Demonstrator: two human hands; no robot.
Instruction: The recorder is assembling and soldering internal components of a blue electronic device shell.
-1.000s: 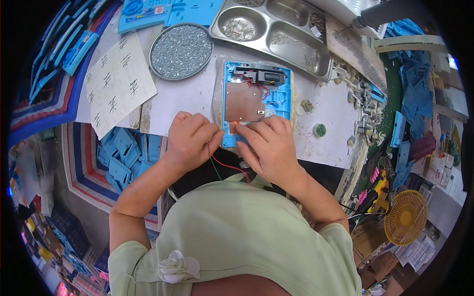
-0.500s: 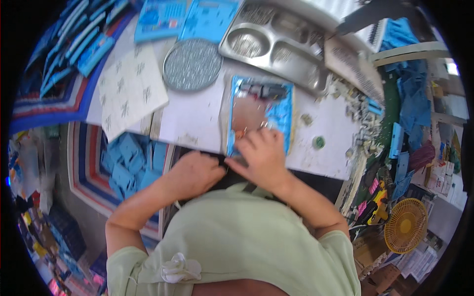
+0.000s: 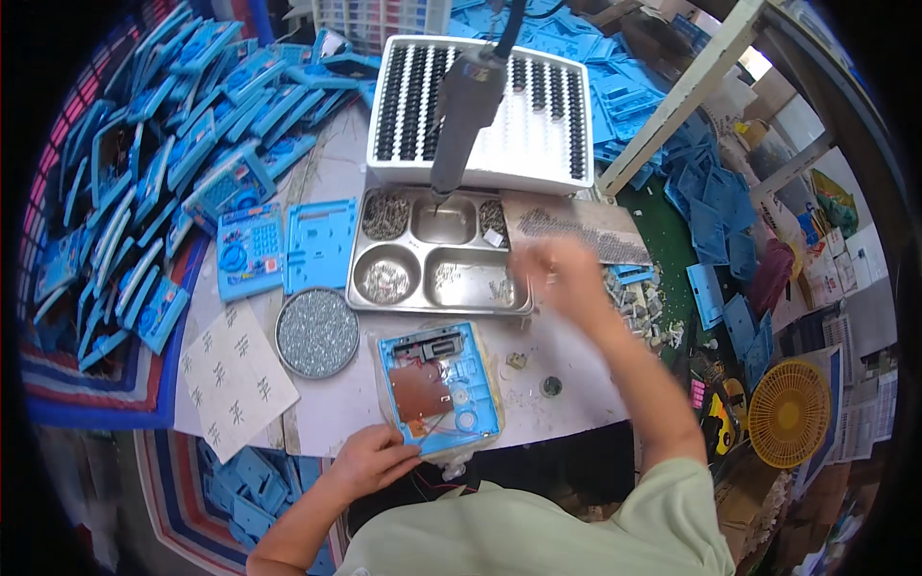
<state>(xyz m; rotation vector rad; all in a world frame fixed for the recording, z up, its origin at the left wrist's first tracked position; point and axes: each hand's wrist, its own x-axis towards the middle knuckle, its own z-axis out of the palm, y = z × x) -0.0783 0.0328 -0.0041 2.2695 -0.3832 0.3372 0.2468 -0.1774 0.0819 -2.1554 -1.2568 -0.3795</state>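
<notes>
An open blue plastic casing lies on a wrapped pad at the table's near edge. Inside are a brown circuit board, a black part along its far side and thin wires near the lower left. My left hand is closed at the casing's near left corner, thumb and fingers against it. Blurred by motion, my right hand is over the right end of the metal compartment tray; its fingers cannot be made out. Small metal parts fill several tray compartments. Above the tray hangs a dark electric screwdriver.
A round dish of small metal pieces and a printed white sheet lie left. Blue casings pile up far left. Behind the tray stands a white box with rows of black parts. A yellow fan is right.
My right hand has left the casing and moved up and right to the tray. My left hand has come to the casing's corner. The view has shifted, showing more of the table's far side.
</notes>
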